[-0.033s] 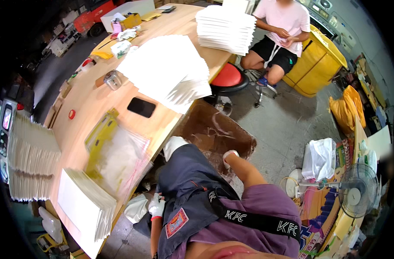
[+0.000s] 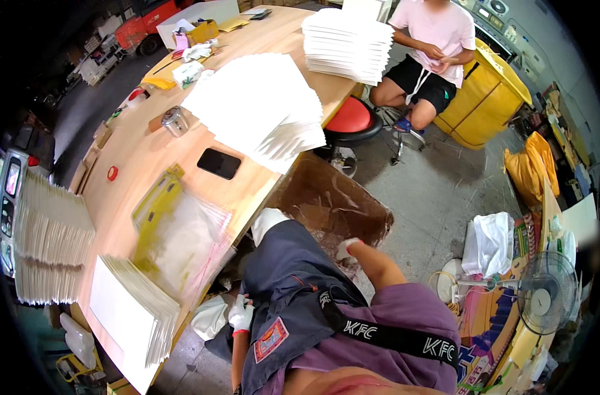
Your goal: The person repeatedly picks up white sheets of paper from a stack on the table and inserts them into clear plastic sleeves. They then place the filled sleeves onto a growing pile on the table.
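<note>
My left hand (image 2: 239, 315), in a white glove with a red cuff, rests against the dark apron (image 2: 274, 276) over my lap. Its fingers are loosely bent and apart, and I see nothing in them. My right hand (image 2: 345, 249), also white-gloved, hangs low over the near edge of a brown bin (image 2: 359, 197) with scraps inside; its fingers are hidden. Left of my lap, on the wooden table (image 2: 181, 164), lie a stack of white sheets (image 2: 125, 303) and a clear plastic sheet with a yellow edge (image 2: 181, 243).
A black phone (image 2: 219, 163), fanned white sheets (image 2: 247, 99) and another stack (image 2: 346, 46) lie farther along the table. A person (image 2: 435, 39) sits beyond a red stool (image 2: 350, 116), beside a yellow bin (image 2: 484, 99). A fan (image 2: 543, 296) stands at the right.
My right hand has shifted slightly down and toward me at the bin's edge. The view has moved a little; my left hand stays against the apron.
</note>
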`<action>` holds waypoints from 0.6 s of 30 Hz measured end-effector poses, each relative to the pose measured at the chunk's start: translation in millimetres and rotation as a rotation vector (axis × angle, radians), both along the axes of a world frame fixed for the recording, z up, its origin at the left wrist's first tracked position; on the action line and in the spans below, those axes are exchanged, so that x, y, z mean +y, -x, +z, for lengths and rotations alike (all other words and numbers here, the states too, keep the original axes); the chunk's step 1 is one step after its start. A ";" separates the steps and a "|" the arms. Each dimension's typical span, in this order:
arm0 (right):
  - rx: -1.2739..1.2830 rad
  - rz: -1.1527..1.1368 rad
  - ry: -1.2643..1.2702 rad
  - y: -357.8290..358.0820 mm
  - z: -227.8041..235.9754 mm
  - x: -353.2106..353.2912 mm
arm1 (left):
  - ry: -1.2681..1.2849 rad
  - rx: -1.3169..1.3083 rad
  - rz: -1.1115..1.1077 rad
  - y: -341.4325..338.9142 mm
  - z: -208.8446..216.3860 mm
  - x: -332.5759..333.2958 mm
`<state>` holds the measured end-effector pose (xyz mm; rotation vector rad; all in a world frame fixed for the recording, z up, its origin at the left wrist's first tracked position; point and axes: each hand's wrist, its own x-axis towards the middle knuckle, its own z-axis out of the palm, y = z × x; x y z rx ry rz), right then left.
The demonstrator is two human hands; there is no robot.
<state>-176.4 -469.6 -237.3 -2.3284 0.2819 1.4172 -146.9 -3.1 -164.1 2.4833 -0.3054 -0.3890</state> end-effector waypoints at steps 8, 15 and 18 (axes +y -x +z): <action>-0.310 -0.627 -0.206 -26.2 -5.2 28.2 | 0.008 0.101 0.019 -2.8 -15.0 11.4; -0.671 -0.507 -0.351 -123.0 97.4 70.8 | -0.015 0.051 0.034 -0.4 -11.7 1.3; -0.640 -0.211 -0.189 -134.7 120.0 88.6 | -0.030 0.017 0.033 -1.7 -15.8 0.8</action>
